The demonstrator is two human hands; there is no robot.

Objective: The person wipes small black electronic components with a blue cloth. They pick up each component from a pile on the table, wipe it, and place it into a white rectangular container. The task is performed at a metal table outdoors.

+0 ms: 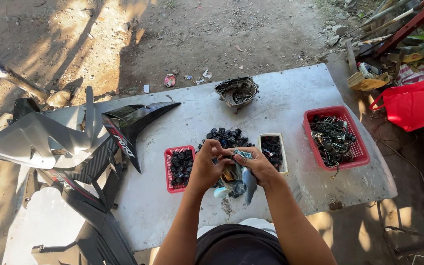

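Right between both hands, a crumpled blue-grey rag (237,179) is pinched above the white table (290,93), left hand (207,164) and right hand (256,164) closed on it. Behind them lies a pile of small black parts (225,136), with a small red basket (169,169) to the left.

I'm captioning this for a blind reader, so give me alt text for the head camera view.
Two bare hands, left hand and right hand, hold a blue-grey rag together over a grey table. Around them lie a pile of small black parts, two red baskets and motorcycle body panels.
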